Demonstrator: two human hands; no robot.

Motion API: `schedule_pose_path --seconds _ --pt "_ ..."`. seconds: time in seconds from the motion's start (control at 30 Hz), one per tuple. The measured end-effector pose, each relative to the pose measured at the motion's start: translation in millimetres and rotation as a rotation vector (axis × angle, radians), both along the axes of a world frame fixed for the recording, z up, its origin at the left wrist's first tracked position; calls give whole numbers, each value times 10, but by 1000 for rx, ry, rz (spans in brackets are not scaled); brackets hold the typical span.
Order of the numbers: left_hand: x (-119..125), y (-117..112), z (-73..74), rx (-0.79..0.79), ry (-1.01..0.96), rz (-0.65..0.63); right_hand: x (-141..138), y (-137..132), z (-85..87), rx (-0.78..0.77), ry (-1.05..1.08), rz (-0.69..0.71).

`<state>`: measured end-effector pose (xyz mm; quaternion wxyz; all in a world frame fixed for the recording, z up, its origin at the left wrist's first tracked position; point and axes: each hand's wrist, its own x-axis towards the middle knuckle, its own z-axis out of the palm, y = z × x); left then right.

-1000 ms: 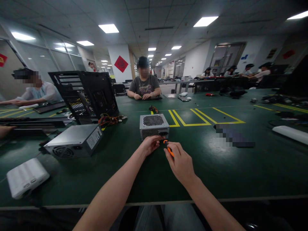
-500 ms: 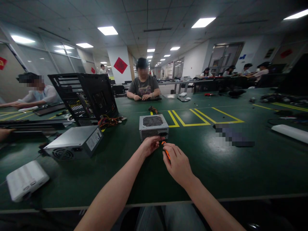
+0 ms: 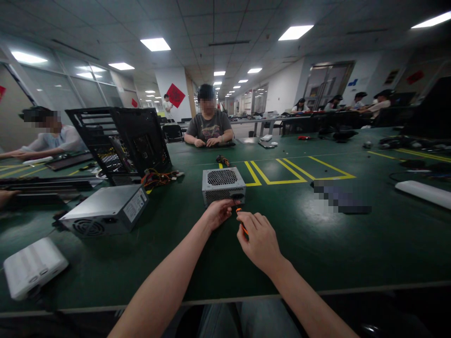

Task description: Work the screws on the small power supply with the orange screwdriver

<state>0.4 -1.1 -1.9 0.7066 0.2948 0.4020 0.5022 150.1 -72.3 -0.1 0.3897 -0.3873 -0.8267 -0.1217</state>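
Observation:
A small silver power supply (image 3: 222,184) with a perforated top sits on the green table (image 3: 317,244) straight ahead. My left hand (image 3: 217,213) rests at its near face, fingers curled in a pinch against the lower edge; what they pinch is hidden. My right hand (image 3: 258,241) is closed round an orange-handled screwdriver (image 3: 241,220), whose tip points toward the power supply's near face, beside my left fingers.
A larger grey power supply (image 3: 105,210) lies at the left, a white box (image 3: 31,266) nearer the table edge. A black computer case (image 3: 121,141) with loose wires stands behind. Yellow lines mark the table. People sit across and at the left.
Both hands and the screwdriver stay at the power supply's near face; the view has shifted slightly and my right hand has edged a little to the left.

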Motion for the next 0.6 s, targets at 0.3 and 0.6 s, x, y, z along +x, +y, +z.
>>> schedule_pose_path --seconds 0.3,0.6 --pt "11 -16 29 -19 1 8 -5 3 -4 -12 23 26" --pt "-2 16 -27 -16 10 -2 36 24 -10 -26 185 -1"
